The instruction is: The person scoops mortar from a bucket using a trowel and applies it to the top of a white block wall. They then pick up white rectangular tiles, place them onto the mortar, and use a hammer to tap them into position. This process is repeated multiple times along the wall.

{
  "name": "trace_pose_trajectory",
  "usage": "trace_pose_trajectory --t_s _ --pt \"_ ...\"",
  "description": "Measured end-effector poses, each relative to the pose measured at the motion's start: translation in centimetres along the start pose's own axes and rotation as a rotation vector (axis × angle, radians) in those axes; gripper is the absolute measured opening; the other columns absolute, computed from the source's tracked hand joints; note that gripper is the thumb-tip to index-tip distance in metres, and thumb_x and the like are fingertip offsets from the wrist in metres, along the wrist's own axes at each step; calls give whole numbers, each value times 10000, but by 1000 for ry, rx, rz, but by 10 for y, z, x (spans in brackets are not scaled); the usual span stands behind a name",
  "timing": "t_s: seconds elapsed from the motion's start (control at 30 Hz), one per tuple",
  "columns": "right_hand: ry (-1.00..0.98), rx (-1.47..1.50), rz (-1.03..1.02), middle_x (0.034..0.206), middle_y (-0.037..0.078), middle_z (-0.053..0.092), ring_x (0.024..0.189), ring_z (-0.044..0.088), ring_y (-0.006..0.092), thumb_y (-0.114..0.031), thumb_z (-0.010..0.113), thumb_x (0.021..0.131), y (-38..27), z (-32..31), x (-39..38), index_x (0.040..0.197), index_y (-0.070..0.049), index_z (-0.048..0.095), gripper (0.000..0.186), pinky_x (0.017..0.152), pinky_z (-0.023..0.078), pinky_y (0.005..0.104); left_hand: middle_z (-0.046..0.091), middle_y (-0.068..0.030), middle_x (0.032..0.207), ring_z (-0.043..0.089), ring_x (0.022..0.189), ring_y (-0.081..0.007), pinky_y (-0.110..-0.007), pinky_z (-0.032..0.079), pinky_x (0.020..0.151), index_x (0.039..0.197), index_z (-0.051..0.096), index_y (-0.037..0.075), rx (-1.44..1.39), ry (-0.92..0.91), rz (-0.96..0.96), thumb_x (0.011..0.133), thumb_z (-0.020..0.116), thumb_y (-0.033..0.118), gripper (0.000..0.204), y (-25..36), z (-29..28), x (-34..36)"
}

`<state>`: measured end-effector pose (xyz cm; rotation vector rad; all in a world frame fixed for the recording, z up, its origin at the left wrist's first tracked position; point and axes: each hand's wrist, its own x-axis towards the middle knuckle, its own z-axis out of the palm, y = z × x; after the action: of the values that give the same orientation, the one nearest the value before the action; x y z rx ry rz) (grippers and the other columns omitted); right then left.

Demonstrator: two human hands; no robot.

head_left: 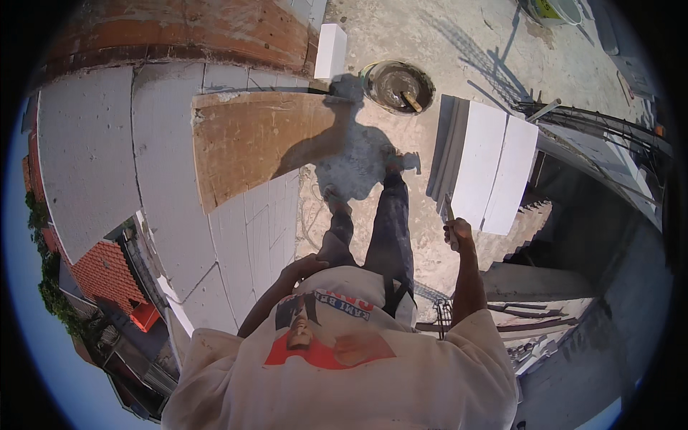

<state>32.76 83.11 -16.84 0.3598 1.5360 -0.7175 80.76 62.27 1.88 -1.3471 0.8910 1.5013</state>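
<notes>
My right hand (457, 233) is closed around the pale handle of a hand tool (449, 208), held out to the right of my legs. The tool's head is seen edge-on, so its exact kind is unclear. Resting on my left thigh near the hip, my left hand (308, 266) lies with its fingers flat and holds nothing. Beyond my feet stands a round tub (369, 89) of grey wet mix, with a wooden-handled tool (411, 102) in it. White building blocks (494, 168) are stacked to the right, beyond my right hand.
A white block wall (168, 143) runs along my left, with a brown wooden board (244, 143) against it. One white block (330, 51) stands at its far end. Steel bars (602, 118) and a dark stairwell opening (573, 208) are on the right. A bucket (552, 11) sits far right.
</notes>
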Motion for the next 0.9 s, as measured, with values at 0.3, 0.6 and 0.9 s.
trace_pose_trajectory --t_s 0.3,0.6,0.9 --pt "530 -1152 -645 1205 301 628 1056 654 505 -145 658 936 -151 -55 108 1547 -87 343 690 925 537 526 460 -376 1466 504 1348 -511 -542 429 1127 1578 261 -23 64 122 -109 816 753 486 1040 7 71 66" --pt "417 -1562 -256 1273 206 669 1212 637 371 -255 669 925 -164 -11 167 1371 -103 596 477 993 500 577 314 -346 1540 417 1383 -536 -639 403 1097 1635 140 109 -113 138 -208 793 779 553 1147 44 137 103" --pt "402 -1744 -816 1405 163 609 1362 516 404 -415 600 968 -279 239 346 1435 -105 515 567 1096 361 645 314 -357 1519 413 1370 -545 -666 405 1060 1610 17 -20 -186 190 -279 766 821 615 1327 74 157 146"
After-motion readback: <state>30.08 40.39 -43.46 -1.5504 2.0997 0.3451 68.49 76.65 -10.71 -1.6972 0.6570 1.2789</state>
